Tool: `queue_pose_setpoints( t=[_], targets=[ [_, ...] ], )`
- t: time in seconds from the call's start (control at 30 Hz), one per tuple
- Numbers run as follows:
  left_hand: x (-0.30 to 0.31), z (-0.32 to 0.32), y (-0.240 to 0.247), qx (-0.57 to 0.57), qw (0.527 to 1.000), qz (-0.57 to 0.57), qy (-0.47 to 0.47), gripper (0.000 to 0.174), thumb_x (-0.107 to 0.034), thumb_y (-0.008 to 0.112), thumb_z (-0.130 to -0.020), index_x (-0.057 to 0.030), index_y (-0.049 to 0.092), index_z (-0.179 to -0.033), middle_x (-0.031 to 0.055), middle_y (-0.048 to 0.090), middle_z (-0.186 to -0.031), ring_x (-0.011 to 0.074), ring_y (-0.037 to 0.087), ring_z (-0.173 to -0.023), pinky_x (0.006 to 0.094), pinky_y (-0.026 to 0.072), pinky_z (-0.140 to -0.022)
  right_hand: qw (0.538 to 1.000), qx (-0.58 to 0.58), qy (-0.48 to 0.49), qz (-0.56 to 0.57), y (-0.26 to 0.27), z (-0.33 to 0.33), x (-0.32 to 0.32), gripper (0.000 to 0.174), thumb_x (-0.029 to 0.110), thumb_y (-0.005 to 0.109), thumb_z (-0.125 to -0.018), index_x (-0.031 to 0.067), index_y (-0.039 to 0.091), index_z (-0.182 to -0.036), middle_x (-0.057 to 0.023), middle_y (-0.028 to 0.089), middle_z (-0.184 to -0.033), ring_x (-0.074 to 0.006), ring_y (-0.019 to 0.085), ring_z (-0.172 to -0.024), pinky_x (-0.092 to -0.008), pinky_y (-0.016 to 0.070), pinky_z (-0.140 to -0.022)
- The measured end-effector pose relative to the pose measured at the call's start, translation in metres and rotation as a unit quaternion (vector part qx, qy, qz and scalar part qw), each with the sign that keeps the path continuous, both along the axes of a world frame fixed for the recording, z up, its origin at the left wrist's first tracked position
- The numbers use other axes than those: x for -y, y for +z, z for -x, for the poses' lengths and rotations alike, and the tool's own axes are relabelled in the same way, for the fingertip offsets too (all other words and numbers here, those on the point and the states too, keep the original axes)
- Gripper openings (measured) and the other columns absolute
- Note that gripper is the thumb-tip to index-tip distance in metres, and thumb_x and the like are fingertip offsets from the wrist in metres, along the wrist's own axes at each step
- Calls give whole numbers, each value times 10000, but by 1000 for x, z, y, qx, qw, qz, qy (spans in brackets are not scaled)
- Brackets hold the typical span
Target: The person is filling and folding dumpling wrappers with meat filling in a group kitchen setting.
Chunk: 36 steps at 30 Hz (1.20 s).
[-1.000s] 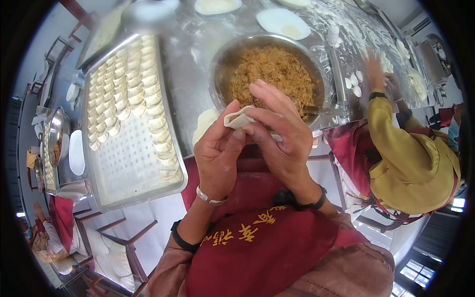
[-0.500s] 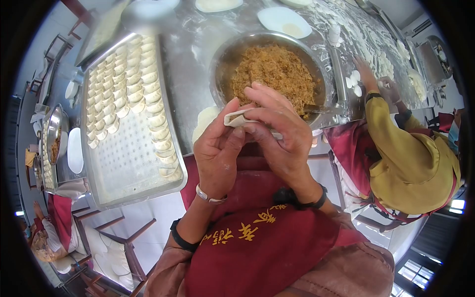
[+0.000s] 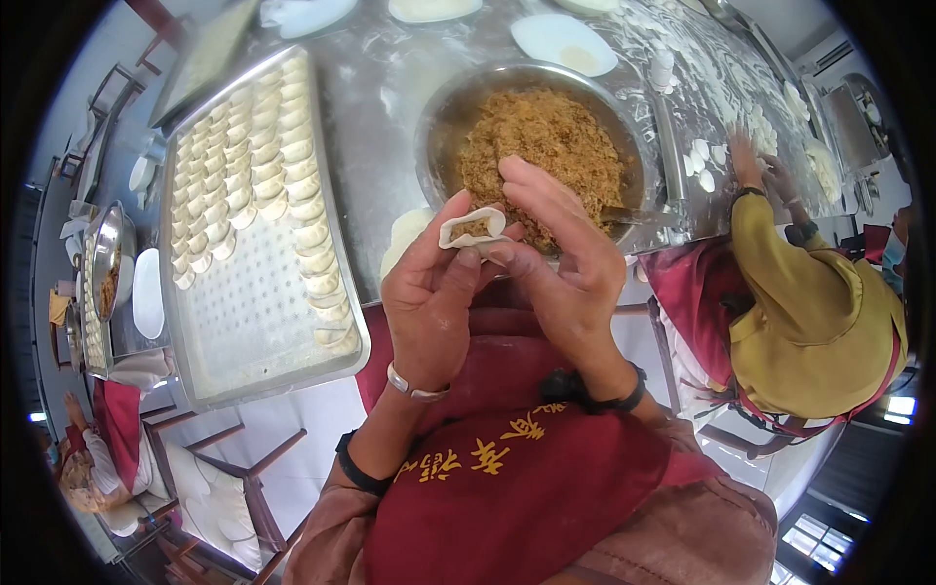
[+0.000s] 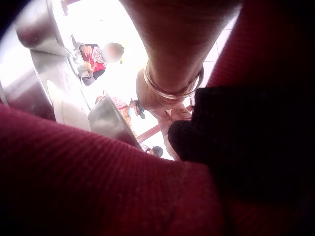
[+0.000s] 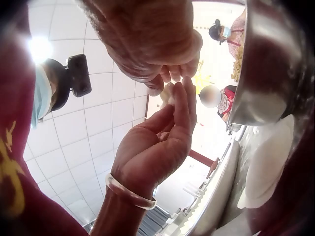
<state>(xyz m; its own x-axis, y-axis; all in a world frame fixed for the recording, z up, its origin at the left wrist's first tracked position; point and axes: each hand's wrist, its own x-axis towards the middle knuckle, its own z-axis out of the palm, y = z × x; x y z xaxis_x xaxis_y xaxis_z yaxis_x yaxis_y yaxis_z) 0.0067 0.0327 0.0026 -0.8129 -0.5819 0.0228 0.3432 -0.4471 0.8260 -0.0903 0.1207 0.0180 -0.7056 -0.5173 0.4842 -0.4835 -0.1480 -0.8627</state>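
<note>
Your head view is bright, its edges bowed and black-rimmed. Your left wrist view washes out beyond shadowed red cloth [image 4: 98,177]; your right catches glare from a ceiling light [image 5: 40,49].

Dumpling wrapper [image 3: 471,241] partly hidden by right hand [image 3: 568,252]

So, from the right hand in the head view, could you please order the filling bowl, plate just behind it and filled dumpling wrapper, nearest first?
1. Filled dumpling wrapper, left of the right hand.
2. Filling bowl, ahead.
3. White plate, behind bowl.

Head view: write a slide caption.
Left hand and right hand hold a white dough wrapper of brown filling near a round steel bowl.
</note>
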Motion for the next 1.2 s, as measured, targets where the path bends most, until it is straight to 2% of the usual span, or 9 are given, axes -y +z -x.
queue_pose_setpoints(
  t=[0.07,0.27,0.6,0.7,0.8,0.87,0.97,1.1,1.2],
  targets=[
    [2,-1,-3,14,1000,11,4,454,-58,522,-1002,34,404,-1430,126,595,-1279,209,615,-1148,333,536,-959,999,44,23,-9,-5,1,0,296,40,763,-761,12,702,-1050,-154,661,-1231,-311,586,-1217,-384,499,-946],
    [1,-3,-2,17,1000,3,9,450,-34,507,-1000,39,401,-1432,123,587,-1286,199,614,-1141,328,531,-962,991,-133,15,-31,-10,9,1,274,46,761,-758,22,699,-1024,-149,681,-1175,-334,608,-1184,-399,500,-952],
    [-1,-2,1,26,993,114,20,419,-14,495,-1002,35,441,-1415,135,589,-1284,188,596,-1151,310,540,-960,989,-145,13,14,-14,7,4,203,15,737,-761,23,686,-957,-141,691,-1122,-354,618,-1158,-408,510,-933],
    [0,-4,3,51,981,184,14,409,-10,494,-1002,26,457,-1408,139,593,-1280,199,597,-1155,321,541,-964,988,-152,28,11,-12,10,2,198,16,735,-765,18,684,-957,-145,690,-1128,-349,613,-1168,-406,515,-927],
    [4,-5,4,82,980,179,-8,402,-9,493,-1003,28,465,-1402,137,593,-1280,198,608,-1133,319,541,-964,985,-164,34,-25,-10,15,-3,233,43,741,-767,19,694,-994,-151,685,-1153,-346,599,-1193,-404,517,-924],
    [5,-4,0,62,989,138,-8,408,-11,505,-998,28,466,-1402,133,602,-1265,191,614,-1117,317,542,-961,980,-184,35,-62,-11,20,-5,266,71,749,-767,22,700,-1024,-151,678,-1180,-344,589,-1209,-406,512,-934],
    [5,-4,-3,52,992,117,-7,419,-2,516,-988,28,467,-1403,128,613,-1246,170,621,-1088,301,545,-935,996,-76,21,-50,-2,10,0,324,101,765,-750,34,707,-1061,-143,667,-1211,-346,580,-1222,-412,494,-964],
    [5,-7,-1,114,980,162,-22,435,21,510,-977,25,465,-1410,114,628,-1217,133,621,-1053,270,537,-893,990,-130,38,-48,-5,11,1,310,95,775,-731,31,700,-1025,-129,671,-1202,-352,583,-1214,-421,486,-978],
    [4,-6,0,106,982,155,-21,436,27,490,-978,23,464,-1413,103,635,-1197,112,617,-1029,248,520,-884,985,-164,41,-36,-9,11,2,268,78,768,-731,26,693,-982,-122,683,-1168,-354,590,-1203,-425,489,-974]
  ],
)
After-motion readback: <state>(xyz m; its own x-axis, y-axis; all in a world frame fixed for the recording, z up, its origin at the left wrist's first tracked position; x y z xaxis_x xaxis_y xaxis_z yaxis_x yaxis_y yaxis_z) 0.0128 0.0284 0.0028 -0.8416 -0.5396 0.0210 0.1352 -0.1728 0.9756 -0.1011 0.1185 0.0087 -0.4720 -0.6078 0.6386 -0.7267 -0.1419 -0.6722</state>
